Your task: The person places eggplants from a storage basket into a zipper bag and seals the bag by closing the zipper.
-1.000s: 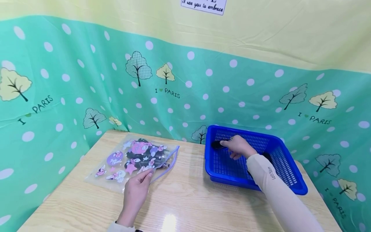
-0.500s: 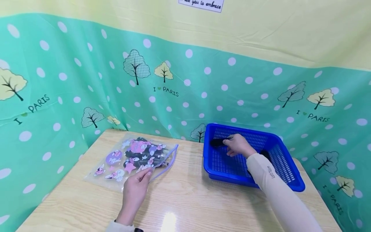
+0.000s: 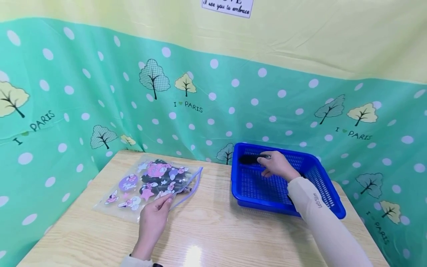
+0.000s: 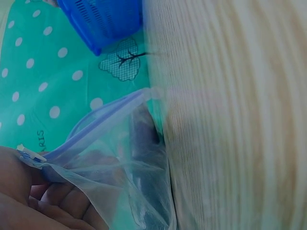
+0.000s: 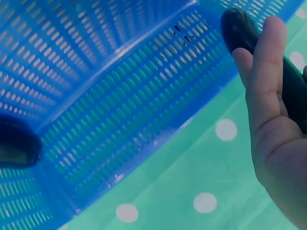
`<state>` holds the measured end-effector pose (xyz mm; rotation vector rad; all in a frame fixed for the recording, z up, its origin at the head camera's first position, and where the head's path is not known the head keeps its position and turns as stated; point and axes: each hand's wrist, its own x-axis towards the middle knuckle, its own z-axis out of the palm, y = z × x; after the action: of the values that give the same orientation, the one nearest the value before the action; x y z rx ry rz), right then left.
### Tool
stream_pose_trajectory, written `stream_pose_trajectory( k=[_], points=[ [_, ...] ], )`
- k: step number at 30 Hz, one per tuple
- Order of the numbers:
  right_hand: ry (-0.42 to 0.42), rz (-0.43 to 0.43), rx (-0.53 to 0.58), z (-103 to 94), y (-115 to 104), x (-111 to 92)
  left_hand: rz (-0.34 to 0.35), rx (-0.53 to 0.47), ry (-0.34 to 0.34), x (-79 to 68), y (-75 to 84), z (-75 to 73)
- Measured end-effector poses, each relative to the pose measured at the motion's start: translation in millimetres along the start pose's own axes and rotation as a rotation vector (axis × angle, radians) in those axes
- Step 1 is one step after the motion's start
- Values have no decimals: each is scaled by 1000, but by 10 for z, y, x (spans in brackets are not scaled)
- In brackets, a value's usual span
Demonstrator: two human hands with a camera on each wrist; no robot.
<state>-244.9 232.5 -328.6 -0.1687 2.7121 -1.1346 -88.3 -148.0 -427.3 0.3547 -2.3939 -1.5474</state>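
Note:
In the head view my left hand (image 3: 153, 217) pinches the opening edge of a clear zip bag (image 3: 128, 198) printed with pink and purple cartoons. Dark elongated things (image 3: 151, 178) lie inside it; the left wrist view shows one (image 4: 146, 177) through the plastic, close to the zip slider (image 4: 31, 154). My right hand (image 3: 277, 165) is inside a blue plastic basket (image 3: 237, 187), holding a long, dark, glossy eggplant (image 3: 248, 159) between thumb and fingers. A second dark, round-ended piece (image 5: 19, 143) shows in the basket in the right wrist view; my forearm mostly hides it from the head view.
Basket and bag rest on a light wood table (image 3: 213, 230), the bag at left and the basket at right. A green dotted curtain (image 3: 186, 133) hangs close behind and along both sides.
My right hand has raised the eggplant slightly within the basket, toward its back wall. My left hand keeps its pinch on the bag edge. The head view has shifted a little.

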Motion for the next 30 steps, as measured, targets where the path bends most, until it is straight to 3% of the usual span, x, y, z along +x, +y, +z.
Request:
stream_pose_trajectory(
  k=[9, 15, 20, 30],
  points=[
    [20, -39, 53, -140, -94, -133, -1, 0, -1, -10, -3, -19],
    [34, -56, -2, -187, -125, -295, -9, -6, -9, -1, 3, -10],
    [32, -104, -36, -129, -158, -457, -13, -9, -10, -6, -7, -6],
    [29, -151, 41, 121, -244, -756, 2, -7, -6, 8, 4, -3]
  ],
)
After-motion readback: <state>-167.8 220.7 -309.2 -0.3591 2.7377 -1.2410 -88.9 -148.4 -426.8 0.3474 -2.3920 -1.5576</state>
